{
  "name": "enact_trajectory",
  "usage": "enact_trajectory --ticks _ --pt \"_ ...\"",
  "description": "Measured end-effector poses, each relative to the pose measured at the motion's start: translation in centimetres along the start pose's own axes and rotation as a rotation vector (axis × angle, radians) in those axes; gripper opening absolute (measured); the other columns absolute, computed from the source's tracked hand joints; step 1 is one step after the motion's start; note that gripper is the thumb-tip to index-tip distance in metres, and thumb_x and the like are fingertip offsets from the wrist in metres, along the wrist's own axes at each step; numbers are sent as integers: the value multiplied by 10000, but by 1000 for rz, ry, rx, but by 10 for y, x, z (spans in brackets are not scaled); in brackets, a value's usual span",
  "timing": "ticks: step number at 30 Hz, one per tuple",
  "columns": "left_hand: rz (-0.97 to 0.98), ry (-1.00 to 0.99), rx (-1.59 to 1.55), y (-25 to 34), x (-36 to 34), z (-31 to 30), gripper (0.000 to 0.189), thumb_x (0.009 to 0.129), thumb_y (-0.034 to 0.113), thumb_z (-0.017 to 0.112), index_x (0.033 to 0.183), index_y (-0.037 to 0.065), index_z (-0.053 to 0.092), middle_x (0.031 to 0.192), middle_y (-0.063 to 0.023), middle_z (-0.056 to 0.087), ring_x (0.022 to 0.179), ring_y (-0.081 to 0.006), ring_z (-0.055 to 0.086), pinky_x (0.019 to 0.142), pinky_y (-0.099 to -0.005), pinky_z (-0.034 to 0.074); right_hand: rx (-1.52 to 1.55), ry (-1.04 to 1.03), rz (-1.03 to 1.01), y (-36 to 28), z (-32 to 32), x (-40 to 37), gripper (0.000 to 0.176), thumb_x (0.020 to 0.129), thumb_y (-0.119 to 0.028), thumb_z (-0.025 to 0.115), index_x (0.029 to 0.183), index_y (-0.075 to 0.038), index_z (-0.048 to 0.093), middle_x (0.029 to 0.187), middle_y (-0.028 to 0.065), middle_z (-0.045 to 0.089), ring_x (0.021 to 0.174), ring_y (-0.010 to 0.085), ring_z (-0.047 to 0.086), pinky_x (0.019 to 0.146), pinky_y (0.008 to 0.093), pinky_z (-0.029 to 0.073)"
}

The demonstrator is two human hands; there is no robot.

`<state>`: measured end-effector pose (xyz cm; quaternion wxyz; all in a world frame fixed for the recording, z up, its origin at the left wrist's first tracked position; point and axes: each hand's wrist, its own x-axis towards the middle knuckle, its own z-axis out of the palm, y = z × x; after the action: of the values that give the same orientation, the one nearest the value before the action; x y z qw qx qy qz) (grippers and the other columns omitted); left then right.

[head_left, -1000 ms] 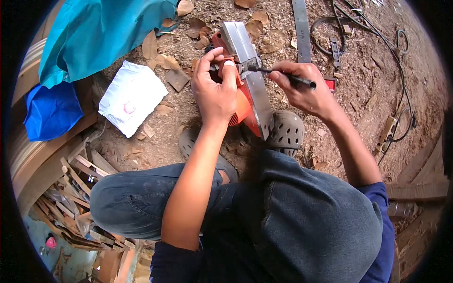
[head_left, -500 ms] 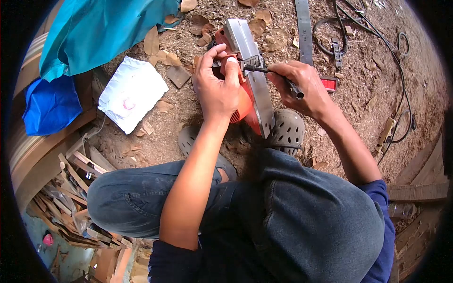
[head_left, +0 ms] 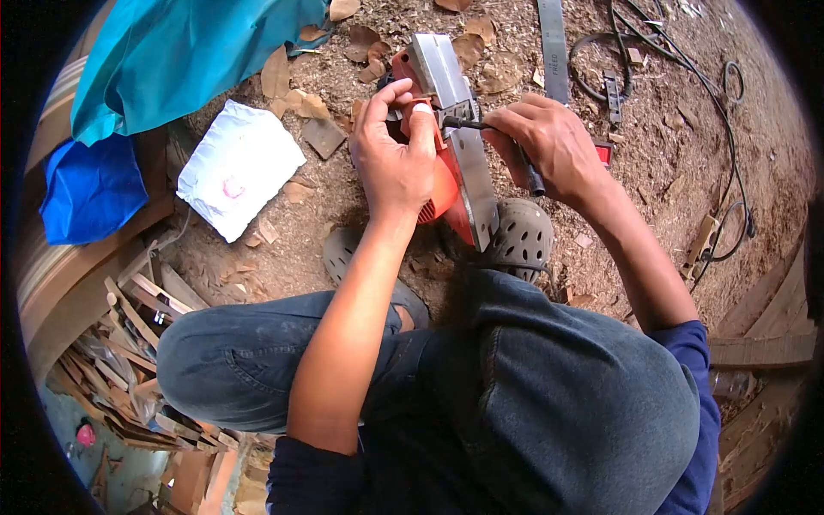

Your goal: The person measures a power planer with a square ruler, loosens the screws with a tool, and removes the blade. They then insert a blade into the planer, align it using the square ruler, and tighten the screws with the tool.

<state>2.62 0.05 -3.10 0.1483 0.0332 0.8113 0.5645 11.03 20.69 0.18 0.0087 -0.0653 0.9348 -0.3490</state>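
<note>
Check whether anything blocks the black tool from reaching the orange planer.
Nothing visible does. The right hand holds the black tool with its tip on the planer, just beside the left hand gripping it.

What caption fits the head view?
Left hand grips orange planer; right hand holds black tool against it.

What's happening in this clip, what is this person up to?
A person squats on sawdust-strewn ground with an orange electric planer with a flat metal sole turned sole-up. The left hand grips its orange body. The right hand holds a thin black L-shaped metal key, its tip set into the fitting midway along the sole. A grey perforated clog sits just below the planer.
</note>
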Motion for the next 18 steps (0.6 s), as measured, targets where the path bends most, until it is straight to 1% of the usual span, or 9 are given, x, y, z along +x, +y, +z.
enact_trajectory --ticks 1,3,4,6,8,10,16,17,18 --pt "15 -1 25 0 0 0 305 945 142 716 1215 1 714 1069 -96 703 969 -212 684 919 -365 554 0 -2 -1 -2 -1 1 167 983 -199 683 983 -32 694 858 156 709 882 373 692 784 479 545" --pt "12 4 26 0 0 1 305 944 147 715 1215 6 715 1073 -100 706 979 -223 686 927 -372 552 156 -84 200 -7 -2 3 208 1016 -205 661 910 -28 688 753 170 679 764 390 688 706 503 530" --pt "9 8 28 0 -1 1 306 943 152 713 1214 10 716 1077 -104 709 989 -233 688 934 -380 550 156 -87 198 -8 -2 5 208 1016 -205 661 910 -28 688 753 170 679 764 390 688 706 503 530" --pt "21 20 48 2 -2 2 303 941 151 710 1211 14 717 1081 -109 711 994 -248 692 942 -390 549 297 -182 352 -9 -3 8 281 1034 -232 645 855 -17 680 685 199 641 682 420 666 654 525 505" --pt "33 33 69 -2 -2 2 300 939 150 706 1208 17 718 1085 -113 713 999 -262 695 949 -400 548 262 -197 348 -8 -4 10 296 1038 -247 635 859 -16 687 694 212 641 688 427 664 659 525 503" --pt "170 -24 125 -5 -1 1 254 1029 31 621 1271 -44 628 1012 -57 666 745 -108 651 653 -297 576 229 -214 341 -7 -2 12 312 1042 -261 626 864 -14 695 704 225 640 695 433 662 663 526 501" --pt "178 11 180 -5 -3 2 265 1015 36 616 1269 -31 647 1040 -59 679 770 -111 670 687 -293 580 366 -221 483 -4 5 12 341 1039 -293 608 893 3 692 703 250 594 672 439 608 670 526 474" --pt "177 14 177 -5 -3 3 265 1015 36 616 1269 -31 647 1040 -59 679 770 -111 670 687 -293 580 402 -202 482 -4 6 12 371 1034 -302 599 867 23 662 673 236 543 616 384 538 651 509 447" --pt "178 22 181 -4 -3 3 265 1013 42 619 1266 -25 654 1044 -59 682 780 -112 673 697 -293 583 400 -205 482 -2 8 12 371 1034 -302 599 867 23 662 673 236 543 616 384 538 651 509 447"
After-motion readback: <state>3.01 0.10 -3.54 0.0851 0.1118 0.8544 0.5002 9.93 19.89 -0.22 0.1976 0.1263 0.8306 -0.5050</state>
